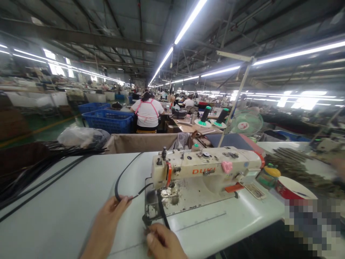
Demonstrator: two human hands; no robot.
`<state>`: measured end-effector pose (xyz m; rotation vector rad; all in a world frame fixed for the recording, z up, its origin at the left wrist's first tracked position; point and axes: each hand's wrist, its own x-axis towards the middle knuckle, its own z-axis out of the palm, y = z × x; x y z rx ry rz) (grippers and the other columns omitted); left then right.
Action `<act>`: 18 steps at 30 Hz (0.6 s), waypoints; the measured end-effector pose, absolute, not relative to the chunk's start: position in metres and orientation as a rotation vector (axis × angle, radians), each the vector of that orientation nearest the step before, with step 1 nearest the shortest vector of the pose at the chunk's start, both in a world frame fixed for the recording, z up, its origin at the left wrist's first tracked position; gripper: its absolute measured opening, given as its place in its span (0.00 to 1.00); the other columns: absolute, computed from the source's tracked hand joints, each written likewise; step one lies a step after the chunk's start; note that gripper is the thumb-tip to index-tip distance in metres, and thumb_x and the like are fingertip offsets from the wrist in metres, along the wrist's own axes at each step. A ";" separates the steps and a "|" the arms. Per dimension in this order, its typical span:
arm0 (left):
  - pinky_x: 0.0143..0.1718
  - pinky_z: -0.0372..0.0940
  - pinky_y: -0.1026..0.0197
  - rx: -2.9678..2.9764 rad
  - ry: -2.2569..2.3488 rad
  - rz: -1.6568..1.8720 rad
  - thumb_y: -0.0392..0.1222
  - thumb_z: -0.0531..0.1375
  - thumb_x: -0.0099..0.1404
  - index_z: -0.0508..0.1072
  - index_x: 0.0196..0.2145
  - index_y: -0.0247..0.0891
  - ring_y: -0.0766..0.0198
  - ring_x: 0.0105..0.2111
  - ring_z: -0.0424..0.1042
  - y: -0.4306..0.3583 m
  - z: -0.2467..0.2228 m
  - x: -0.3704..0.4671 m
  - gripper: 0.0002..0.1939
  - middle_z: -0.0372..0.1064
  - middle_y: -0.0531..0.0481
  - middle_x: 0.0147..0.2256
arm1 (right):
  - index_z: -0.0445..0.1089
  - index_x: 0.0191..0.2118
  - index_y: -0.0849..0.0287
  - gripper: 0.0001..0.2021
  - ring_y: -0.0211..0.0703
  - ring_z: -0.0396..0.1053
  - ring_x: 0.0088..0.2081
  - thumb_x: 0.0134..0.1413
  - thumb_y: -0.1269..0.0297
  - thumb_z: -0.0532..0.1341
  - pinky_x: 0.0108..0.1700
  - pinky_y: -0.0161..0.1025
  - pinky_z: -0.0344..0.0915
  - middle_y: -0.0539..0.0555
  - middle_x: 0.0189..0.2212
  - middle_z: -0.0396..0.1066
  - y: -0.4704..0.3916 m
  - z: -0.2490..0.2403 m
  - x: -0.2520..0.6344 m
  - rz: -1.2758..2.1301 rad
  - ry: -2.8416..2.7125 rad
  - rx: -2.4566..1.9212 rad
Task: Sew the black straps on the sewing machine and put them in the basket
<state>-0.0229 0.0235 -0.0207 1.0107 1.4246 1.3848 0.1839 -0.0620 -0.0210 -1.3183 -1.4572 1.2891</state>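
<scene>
My left hand (116, 208) is closed on a thin black strap (117, 183), left of the sewing machine (199, 172). The strap curves up and back over the pale tabletop (81, 201). A short dark strip end reaches from near my fingertips towards the machine's needle area. My right hand (163, 239) is closed in front of the machine's bed, with something small, dark and blurred at its fingertips. Another black strap (162, 210) runs from beneath the needle area down to the table edge behind my right hand.
A bundle of black straps (40, 172) lies at the left. Behind the table are a fabric-lined bin (142, 144), blue crates (107, 120) and a seated person (148, 111). A red-rimmed bowl (293, 189), a jar (269, 176) and a green fan (246, 122) stand at the right.
</scene>
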 end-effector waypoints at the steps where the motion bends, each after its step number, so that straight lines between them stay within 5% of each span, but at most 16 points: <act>1: 0.46 0.77 0.54 1.014 1.411 1.366 0.65 0.69 0.55 0.76 0.38 0.41 0.47 0.46 0.82 0.015 -0.019 -0.026 0.26 0.83 0.44 0.40 | 0.77 0.43 0.57 0.37 0.36 0.60 0.24 0.54 0.25 0.56 0.27 0.33 0.59 0.49 0.25 0.69 -0.059 -0.017 0.181 1.372 -1.417 -1.282; 8: 0.53 0.74 0.53 1.000 1.431 1.412 0.63 0.69 0.57 0.75 0.38 0.39 0.48 0.50 0.80 -0.029 -0.013 -0.042 0.24 0.83 0.43 0.43 | 0.73 0.35 0.60 0.39 0.30 0.51 0.18 0.46 0.22 0.60 0.20 0.32 0.43 0.46 0.21 0.65 -0.028 -0.007 0.162 1.591 -1.234 -1.282; 18: 0.54 0.75 0.51 1.080 1.537 1.438 0.64 0.67 0.57 0.76 0.37 0.42 0.45 0.51 0.80 -0.063 -0.005 -0.051 0.23 0.82 0.40 0.45 | 0.72 0.31 0.60 0.34 0.29 0.44 0.17 0.53 0.26 0.59 0.22 0.33 0.39 0.45 0.19 0.62 -0.013 0.006 0.132 1.771 -1.289 -1.166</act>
